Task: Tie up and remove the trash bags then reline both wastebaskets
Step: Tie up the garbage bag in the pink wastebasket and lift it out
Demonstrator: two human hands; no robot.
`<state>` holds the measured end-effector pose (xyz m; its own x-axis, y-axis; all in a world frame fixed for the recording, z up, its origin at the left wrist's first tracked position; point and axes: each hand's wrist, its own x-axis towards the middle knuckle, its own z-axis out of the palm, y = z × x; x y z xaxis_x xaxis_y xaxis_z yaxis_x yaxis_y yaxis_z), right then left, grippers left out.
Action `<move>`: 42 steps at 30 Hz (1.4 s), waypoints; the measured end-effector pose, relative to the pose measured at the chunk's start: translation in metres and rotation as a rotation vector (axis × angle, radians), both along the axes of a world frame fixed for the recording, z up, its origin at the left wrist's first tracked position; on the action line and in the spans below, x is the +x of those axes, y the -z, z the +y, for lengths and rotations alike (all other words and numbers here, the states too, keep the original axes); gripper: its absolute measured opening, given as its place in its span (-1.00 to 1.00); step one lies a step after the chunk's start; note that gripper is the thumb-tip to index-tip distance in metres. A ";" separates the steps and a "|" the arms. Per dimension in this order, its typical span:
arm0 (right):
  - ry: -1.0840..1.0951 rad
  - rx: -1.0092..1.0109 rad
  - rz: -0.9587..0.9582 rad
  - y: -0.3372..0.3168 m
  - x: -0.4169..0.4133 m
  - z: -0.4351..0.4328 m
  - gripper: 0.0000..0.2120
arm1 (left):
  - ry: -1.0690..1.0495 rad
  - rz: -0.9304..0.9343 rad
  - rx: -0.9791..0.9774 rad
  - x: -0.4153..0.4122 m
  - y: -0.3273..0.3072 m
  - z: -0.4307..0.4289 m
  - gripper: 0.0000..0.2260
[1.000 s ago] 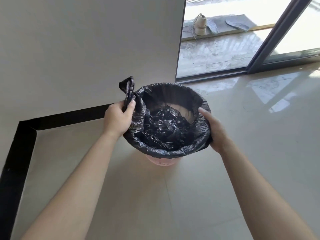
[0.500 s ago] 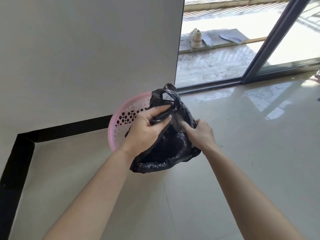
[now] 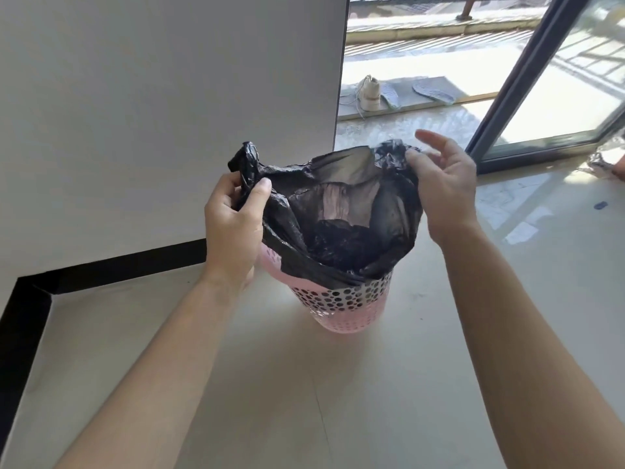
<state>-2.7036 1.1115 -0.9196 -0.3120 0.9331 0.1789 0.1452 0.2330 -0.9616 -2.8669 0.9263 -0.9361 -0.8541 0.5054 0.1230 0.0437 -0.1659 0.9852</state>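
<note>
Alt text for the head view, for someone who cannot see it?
The left hand and right hand each hold a handle of a black trash bag sitting in a pink wastebasket on a pale floor beside a wall.

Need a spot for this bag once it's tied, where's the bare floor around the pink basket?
Bare floor lies in front of the pink basket, between your forearms, and to its right up to the sliding door frame. It's tight on the left, where the basket sits close to the black baseboard and your left hand grips the black bag.
</note>
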 end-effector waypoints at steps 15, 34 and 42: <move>0.034 0.183 -0.832 0.032 0.038 0.014 -0.77 | -0.044 -0.013 0.198 0.021 -0.007 0.026 -0.95; -0.044 -0.030 0.303 0.013 0.038 -0.009 -0.87 | -0.090 0.351 0.169 0.018 -0.003 0.024 -0.86; -0.183 -0.195 0.291 0.037 0.033 -0.009 -0.21 | 0.053 0.239 0.102 0.025 0.020 0.012 -0.30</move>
<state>-2.6707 1.1020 -0.9564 -0.4389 0.8919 0.1093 -0.1670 0.0385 -0.9852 -2.8417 0.9382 -0.9558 -0.7671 0.5237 0.3706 0.2617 -0.2721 0.9260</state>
